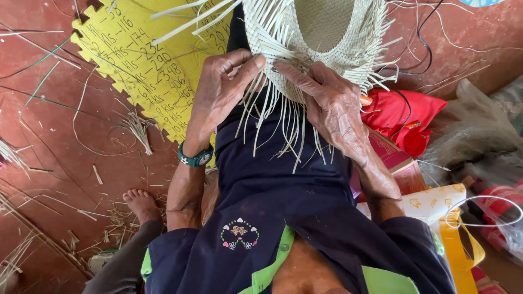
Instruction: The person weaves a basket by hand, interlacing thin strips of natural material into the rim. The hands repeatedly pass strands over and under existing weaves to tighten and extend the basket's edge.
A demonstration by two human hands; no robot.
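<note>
Floor [49, 136]: red, littered with straw offcuts all round the woven hat.
Foam mat [136, 65]: yellow, left of the hat, under its brim.
Woven hat [321, 32]: unfinished, pale straw, resting over the lap in dark cloth; looks light, springy and easily creased, so best held at the tight woven rim.
Loose strands [272, 125]: hang from the hat's edge; thin, likely brittle.
Left hand [220, 90]: fingers curled, pinching strands at the rim.
Right hand [329, 100]: pressed on the rim, fingertips nipping a strand.

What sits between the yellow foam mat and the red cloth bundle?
In the head view: both hands, left hand and right hand, on the woven straw hat, its loose strands hanging over the dark lap.
</note>
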